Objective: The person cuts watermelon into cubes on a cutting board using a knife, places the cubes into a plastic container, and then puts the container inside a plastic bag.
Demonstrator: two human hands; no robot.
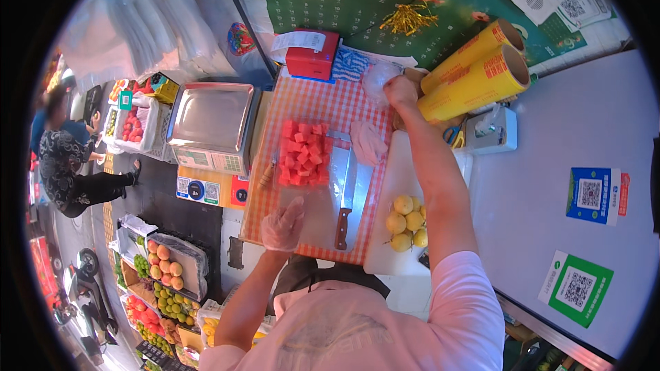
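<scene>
Red watermelon cubes (302,156) lie piled on a checked orange-and-white tablecloth (275,113), seemingly in a clear container whose edges are hard to make out. Just below the pile is my left hand (283,225), in a thin clear plastic glove, fingers stretched forward and holding nothing. My right hand (401,92) reaches to the far side of the table, its fingers closed on a crumpled clear plastic bag (378,84). Between my arms lies a knife (346,196) with a brown handle, its blade pointing away from me. A pinkish crumpled cloth (369,143) rests beside the blade.
Yellow pears (407,222) sit on a white board (393,185) under my right forearm. Yellow film rolls (474,82) lean beyond it, near a tissue box (492,130). A scale (212,120) stands left. Fruit crates (180,268) and a person (65,158) are farther left.
</scene>
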